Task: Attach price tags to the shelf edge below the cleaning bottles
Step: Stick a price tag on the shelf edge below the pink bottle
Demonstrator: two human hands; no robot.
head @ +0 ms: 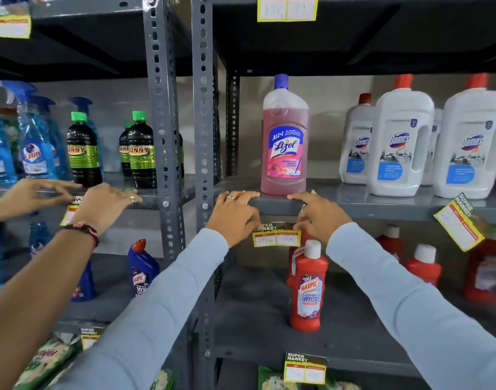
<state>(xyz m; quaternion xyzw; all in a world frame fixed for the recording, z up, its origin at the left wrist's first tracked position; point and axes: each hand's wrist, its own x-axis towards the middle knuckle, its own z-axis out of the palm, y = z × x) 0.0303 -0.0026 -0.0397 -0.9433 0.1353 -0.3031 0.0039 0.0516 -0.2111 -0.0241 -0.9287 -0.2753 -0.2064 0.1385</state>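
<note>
A yellow-bordered price tag [276, 238] hangs at the grey shelf edge [381, 211], right below the pink Lizol bottle [284, 136]. My left hand [235, 216] grips the tag's left top corner, fingers hooked over the shelf lip. My right hand [318, 216] grips the right top corner the same way. Both thumbs are hidden behind the hands. White Domex bottles [401, 142] stand to the right, and below them a second tag [459, 225] hangs tilted on the edge.
Another person's two hands [100, 204] hold a tag [72, 211] on the left shelf, under dark green-capped bottles [141, 150] and blue spray bottles [34, 142]. Perforated grey uprights [203, 122] split the bays. Red Harpic bottles [308, 288] stand on the shelf below.
</note>
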